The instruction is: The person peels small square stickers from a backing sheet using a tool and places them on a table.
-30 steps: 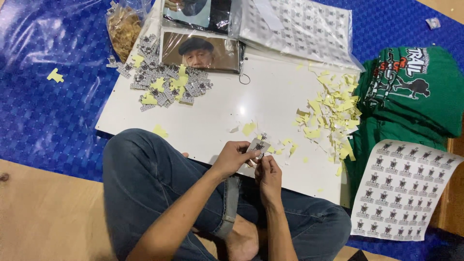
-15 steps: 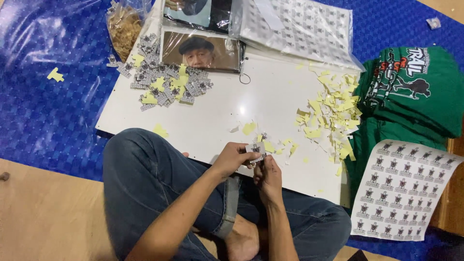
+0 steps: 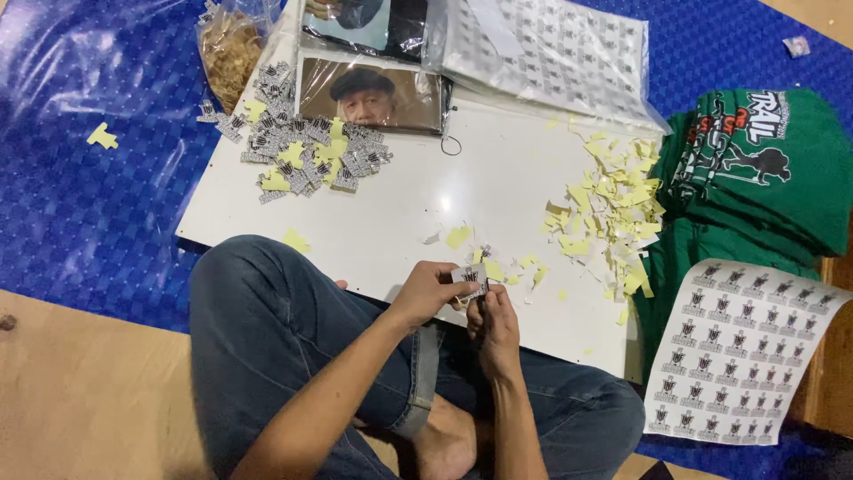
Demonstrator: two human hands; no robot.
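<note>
White board [image 3: 400, 213] lies under both hands. The left hand [image 3: 426, 293] and right hand [image 3: 494, 322] pinch one small sticker [image 3: 469, 277] together. Yellow paper scraps [image 3: 613, 209] lie near.

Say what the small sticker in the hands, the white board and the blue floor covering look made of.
Small grey-printed sticker, pinched by both hands: apparently paper, with yellow backing like the scraps.
White rectangular board: smooth, glossy, showing a light glare; possibly laminate or plastic.
Blue floor covering: shiny embossed plastic sheet, likely.
</note>
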